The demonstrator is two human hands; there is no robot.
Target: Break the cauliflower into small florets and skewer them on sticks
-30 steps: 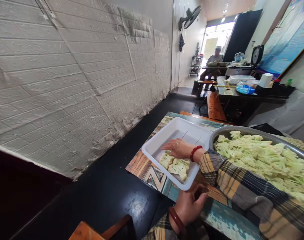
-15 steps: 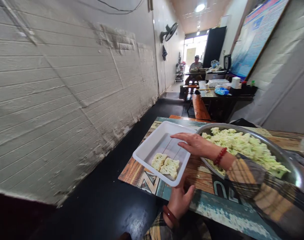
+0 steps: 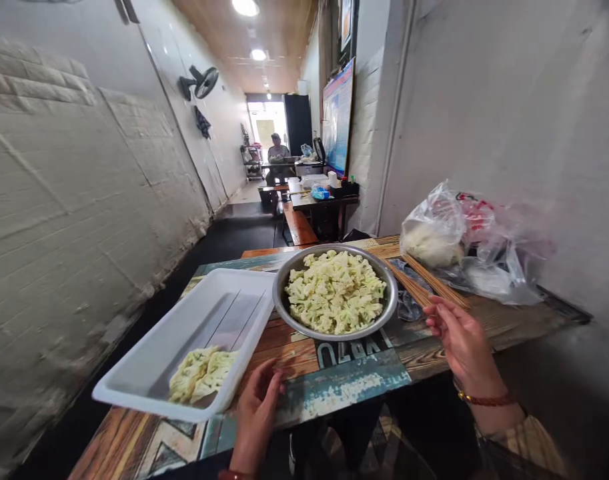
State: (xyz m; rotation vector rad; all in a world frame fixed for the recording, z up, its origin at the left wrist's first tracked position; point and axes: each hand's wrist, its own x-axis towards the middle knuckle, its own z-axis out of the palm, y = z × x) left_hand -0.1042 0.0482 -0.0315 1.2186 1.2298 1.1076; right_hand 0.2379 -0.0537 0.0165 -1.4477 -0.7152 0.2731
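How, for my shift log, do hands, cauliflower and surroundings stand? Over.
Left hand loosely curled beside tray. Right hand at sticks' near ends. Cauliflower heaped in bowl, some in tray. Plastic bags beyond sticks.

On a patterned wooden tabletop (image 3: 294, 360), a white tray (image 3: 184, 320) at left has pale cauliflower pieces (image 3: 187, 377) at its near end. A person's left hand (image 3: 258, 403), fingers loosely curled, is just beside it. At centre, a metal bowl (image 3: 391, 297) is heaped with cauliflower florets (image 3: 337, 290). The right hand's (image 3: 465, 347) fingertips meet thin wooden sticks (image 3: 435, 281); plastic bags (image 3: 434, 230) lie beyond. Far off, another person (image 3: 278, 149) sits.
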